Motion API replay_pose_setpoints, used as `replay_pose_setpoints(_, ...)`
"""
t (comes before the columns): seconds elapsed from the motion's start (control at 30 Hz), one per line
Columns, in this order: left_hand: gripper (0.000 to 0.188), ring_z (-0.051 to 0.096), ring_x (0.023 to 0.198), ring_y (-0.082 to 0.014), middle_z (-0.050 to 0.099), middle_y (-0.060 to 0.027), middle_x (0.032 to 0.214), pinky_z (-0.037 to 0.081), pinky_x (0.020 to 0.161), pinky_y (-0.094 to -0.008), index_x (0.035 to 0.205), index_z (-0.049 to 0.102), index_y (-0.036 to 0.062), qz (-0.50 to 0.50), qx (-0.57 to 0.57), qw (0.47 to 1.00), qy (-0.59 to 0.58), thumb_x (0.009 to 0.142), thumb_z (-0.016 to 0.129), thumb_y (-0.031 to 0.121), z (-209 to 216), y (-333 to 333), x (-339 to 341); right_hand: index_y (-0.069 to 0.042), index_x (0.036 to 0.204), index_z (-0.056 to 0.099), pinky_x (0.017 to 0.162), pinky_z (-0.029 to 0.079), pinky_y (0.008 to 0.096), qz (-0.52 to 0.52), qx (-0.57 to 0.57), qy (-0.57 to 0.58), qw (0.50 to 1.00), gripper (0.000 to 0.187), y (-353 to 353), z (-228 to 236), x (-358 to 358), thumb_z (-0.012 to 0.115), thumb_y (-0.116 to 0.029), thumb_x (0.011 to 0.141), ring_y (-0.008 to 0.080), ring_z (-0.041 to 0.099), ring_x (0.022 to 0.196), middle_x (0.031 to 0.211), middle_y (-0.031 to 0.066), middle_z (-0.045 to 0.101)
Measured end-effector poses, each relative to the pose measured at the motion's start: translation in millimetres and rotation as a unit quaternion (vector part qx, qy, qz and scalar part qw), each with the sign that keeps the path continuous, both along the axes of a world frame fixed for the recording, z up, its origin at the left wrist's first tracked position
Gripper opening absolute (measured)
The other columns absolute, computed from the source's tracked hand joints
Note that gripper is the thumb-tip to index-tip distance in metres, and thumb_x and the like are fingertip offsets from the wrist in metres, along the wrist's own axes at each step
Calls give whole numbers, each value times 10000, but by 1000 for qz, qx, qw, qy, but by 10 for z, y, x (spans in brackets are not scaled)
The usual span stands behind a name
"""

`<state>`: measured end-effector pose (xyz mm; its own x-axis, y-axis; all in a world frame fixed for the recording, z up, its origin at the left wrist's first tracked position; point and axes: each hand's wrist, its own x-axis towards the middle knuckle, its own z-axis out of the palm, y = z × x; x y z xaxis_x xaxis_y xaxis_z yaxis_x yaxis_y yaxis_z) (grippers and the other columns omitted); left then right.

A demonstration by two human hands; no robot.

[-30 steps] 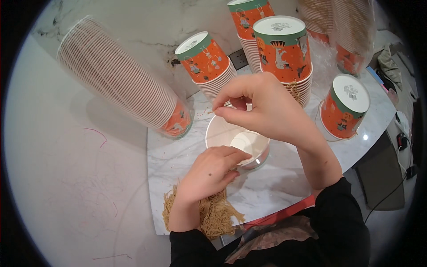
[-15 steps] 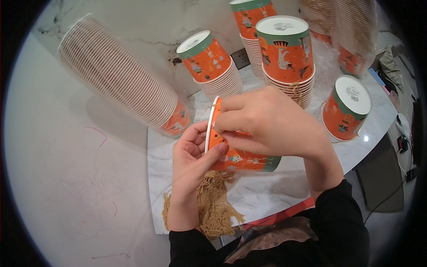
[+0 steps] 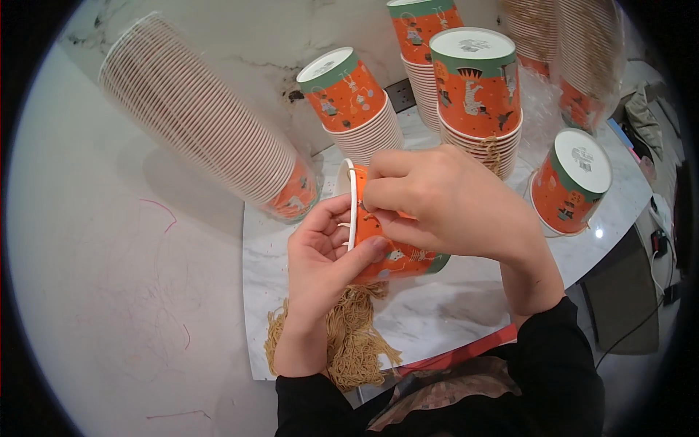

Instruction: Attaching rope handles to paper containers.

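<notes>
While both hands are engaged above the marble slab, the following is noted.

Held item: 1 orange paper cup, tipped on its side, white rim facing the person's left, raised between the hands above the slab.
Left hand: fingers curled around the rim end, thumb pressed on the cup wall; grasping the cup.
Right hand: closed over the upper wall, fingertips pinched at the rim; grasping the cup.
String: tan bundle lying on the slab beneath the left wrist.
Surroundings: sleeved stack of cups lying on its side to the left; 4 inverted cup stacks behind and to the right, nearest stack apart from the hands.
</notes>
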<state>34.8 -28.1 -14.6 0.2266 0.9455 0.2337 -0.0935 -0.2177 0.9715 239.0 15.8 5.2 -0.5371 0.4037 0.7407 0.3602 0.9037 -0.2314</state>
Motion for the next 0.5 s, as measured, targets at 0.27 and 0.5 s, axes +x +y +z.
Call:
replay_pose_setpoints(0.27,505,691,1018,-161,658,-150,1157,604,863,-268,1317,510,-86,-10,2,1000,2,858,719,-96,-26,25,-24,14,817,669,635,540,411,-4,-30,-21,999,118,-35,46,5,691,-82,752,329,662,703,815,127,623)
replay_pose_setpoints(0.5,498,690,1018,-157,656,-151,1163,602,862,-265,1314,512,-87,2,-8,1000,6,860,718,-96,-4,8,20,11,832,667,635,543,409,-22,-16,-44,999,159,-62,43,-3,725,-99,733,324,675,713,828,130,634)
